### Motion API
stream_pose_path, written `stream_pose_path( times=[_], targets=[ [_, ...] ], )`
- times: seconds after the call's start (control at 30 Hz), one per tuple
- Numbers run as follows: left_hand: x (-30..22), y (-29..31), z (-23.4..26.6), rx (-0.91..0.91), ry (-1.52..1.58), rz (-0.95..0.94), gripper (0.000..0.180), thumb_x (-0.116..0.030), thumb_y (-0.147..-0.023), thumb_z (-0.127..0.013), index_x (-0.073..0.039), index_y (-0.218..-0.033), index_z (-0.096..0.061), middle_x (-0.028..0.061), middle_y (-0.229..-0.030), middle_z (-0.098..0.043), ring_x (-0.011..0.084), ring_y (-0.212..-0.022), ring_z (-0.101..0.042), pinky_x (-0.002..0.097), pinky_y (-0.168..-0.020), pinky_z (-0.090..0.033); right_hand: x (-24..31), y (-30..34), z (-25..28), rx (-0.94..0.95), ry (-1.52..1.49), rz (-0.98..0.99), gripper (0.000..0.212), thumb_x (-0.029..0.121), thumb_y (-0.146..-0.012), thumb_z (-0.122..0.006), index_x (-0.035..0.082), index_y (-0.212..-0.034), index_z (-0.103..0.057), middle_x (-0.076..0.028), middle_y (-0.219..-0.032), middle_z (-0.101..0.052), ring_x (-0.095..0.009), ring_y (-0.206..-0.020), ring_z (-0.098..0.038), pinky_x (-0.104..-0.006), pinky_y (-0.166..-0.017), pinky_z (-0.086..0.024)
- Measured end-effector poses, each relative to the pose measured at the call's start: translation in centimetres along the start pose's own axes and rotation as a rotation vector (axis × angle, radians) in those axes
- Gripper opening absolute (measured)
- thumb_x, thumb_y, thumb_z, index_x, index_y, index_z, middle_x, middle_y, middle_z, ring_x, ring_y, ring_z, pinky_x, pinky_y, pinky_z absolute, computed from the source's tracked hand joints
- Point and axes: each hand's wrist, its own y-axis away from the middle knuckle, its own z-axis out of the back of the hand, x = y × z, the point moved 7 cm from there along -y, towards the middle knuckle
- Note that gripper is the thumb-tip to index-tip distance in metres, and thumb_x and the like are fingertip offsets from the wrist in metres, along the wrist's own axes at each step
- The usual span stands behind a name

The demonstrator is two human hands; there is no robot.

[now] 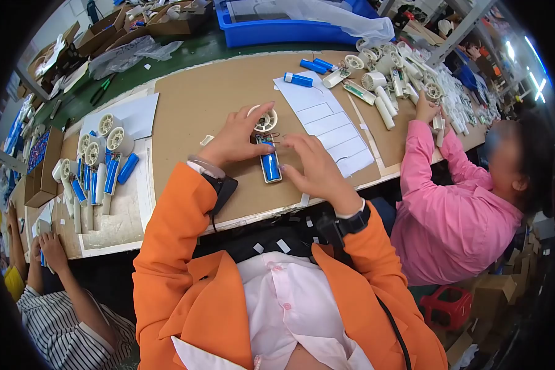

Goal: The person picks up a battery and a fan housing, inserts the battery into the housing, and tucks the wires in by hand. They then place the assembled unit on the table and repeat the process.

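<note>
A white handheld fan body point(266, 121) with its round grille toward the far side lies on the brown board in front of me. In its handle sits a blue cylindrical battery point(270, 166), with thin wires and a small circuit board above it. My left hand point(235, 137) grips the fan from the left, its index finger at the round head and its thumb at the battery's upper end. On the right, my right hand point(317, 165) is open, thumb and fingers apart, close beside the handle and wires. Whether its fingertips touch the wires I cannot tell.
Several fan bodies with blue batteries point(110, 143) stand at the left. White paper sheets point(330, 126), loose batteries point(298, 79) and a heap of fan parts point(385, 80) lie to the right, where a person in pink point(456, 209) works. A blue tray point(290, 34) is at the back.
</note>
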Motion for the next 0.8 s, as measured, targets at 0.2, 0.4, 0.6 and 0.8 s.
stream_pose_path(
  times=[0.2,0.4,0.6,0.8],
  targets=[
    [-0.2,-0.2,0.2,0.034,-0.031,0.065,0.089,-0.030,-0.073,-0.080,-0.021,-0.149,-0.035,0.0164,-0.142,-0.045,0.0397,-0.131,-0.038,0.0461,-0.113,-0.027,3.7,2.9,-1.4,-0.102,0.154,0.227,0.038,0.008,-0.076,-0.073,0.004,-0.112,-0.063,-0.014,-0.122,-0.061,-0.034,-0.105,-0.060,-0.0391,-0.088,-0.050],
    [-0.7,-0.4,-0.1,-0.012,-0.057,0.111,0.088,-0.032,-0.073,-0.079,-0.020,-0.148,-0.036,0.0162,-0.141,-0.046,0.0403,-0.131,-0.038,0.0459,-0.113,-0.028,2.1,2.7,-0.7,-0.075,0.019,0.148,0.027,0.008,-0.081,-0.070,0.004,-0.107,-0.067,-0.011,-0.110,-0.066,-0.030,-0.099,-0.062,-0.0383,-0.084,-0.051],
    [-0.1,0.2,-0.2,-0.048,-0.050,0.076,0.094,-0.034,-0.070,-0.080,-0.023,-0.150,-0.033,0.0205,-0.141,-0.044,0.0453,-0.128,-0.038,0.0473,-0.110,-0.034,-2.6,-0.1,2.4,-0.096,0.037,-0.214,0.016,0.008,-0.085,-0.068,0.005,-0.100,-0.069,-0.010,-0.091,-0.067,-0.027,-0.084,-0.065,-0.0361,-0.075,-0.052],
    [-0.4,0.6,-0.2,-0.051,0.021,0.025,0.098,-0.034,-0.069,-0.081,-0.021,-0.152,-0.030,0.0214,-0.143,-0.043,0.0453,-0.130,-0.036,0.0471,-0.111,-0.033,-3.7,-2.5,1.1,0.056,0.122,-0.164,0.010,0.012,-0.085,-0.068,0.005,-0.092,-0.069,-0.010,-0.085,-0.065,-0.027,-0.078,-0.064,-0.0362,-0.070,-0.051]
  ],
)
